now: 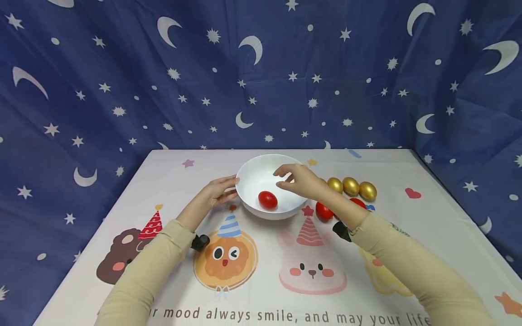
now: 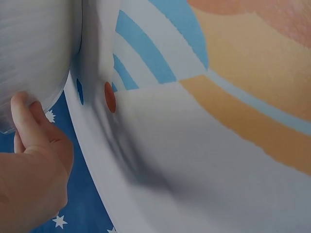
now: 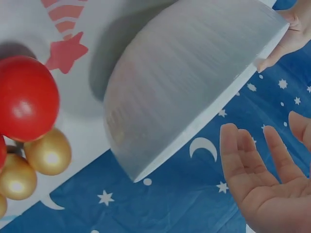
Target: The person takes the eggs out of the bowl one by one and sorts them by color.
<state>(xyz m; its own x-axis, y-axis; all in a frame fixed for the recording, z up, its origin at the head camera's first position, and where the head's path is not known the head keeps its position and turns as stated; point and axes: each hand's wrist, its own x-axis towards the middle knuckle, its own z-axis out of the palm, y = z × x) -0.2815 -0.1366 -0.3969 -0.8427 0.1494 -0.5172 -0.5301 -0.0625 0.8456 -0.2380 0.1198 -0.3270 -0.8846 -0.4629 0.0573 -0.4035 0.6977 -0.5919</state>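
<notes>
A white bowl (image 1: 254, 181) stands at the middle of the table with one red egg (image 1: 268, 200) lying inside it. My left hand (image 1: 220, 190) grips the bowl's left rim; the left wrist view shows its fingers (image 2: 30, 121) against the bowl's outer wall. Over the bowl's right side hovers my right hand (image 1: 299, 180), its fingers parted and loosely bent with nothing between them. The right wrist view shows that hand (image 3: 272, 189) apart from the bowl (image 3: 180, 73).
Right of the bowl lie red eggs (image 1: 324, 211), partly covered by my right forearm. Behind them several golden eggs (image 1: 368, 191) sit in a row. A printed white cloth (image 1: 261, 262) covers the table, and a dark blue curtain (image 1: 285, 90) hangs behind.
</notes>
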